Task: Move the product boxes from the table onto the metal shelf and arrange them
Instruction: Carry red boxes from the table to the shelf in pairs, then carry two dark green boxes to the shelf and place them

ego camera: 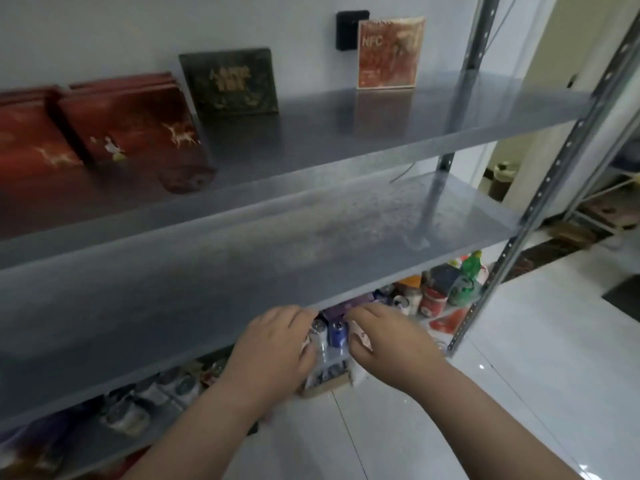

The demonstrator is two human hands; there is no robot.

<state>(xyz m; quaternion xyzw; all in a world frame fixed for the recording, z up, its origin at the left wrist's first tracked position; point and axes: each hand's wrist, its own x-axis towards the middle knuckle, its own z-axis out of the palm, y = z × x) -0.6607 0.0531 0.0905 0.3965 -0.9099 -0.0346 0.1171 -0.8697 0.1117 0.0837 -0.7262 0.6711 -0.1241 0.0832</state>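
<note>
Cut off at left: outermost red box (24, 140). Unreadably blurred: lettering on the dark box (230, 83). Half hidden behind left hand (273, 344) and right hand (388, 341), under the shelf (242, 258): pack of cans (329, 341).

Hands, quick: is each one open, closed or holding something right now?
Left hand: fingers curled round the left side of the wrapped pack of cans.
Right hand: fingers curled round the pack's right side.

Left hand (273, 344) and right hand (388, 337) reach forward, close together, fingers (300, 315) curled.
</note>
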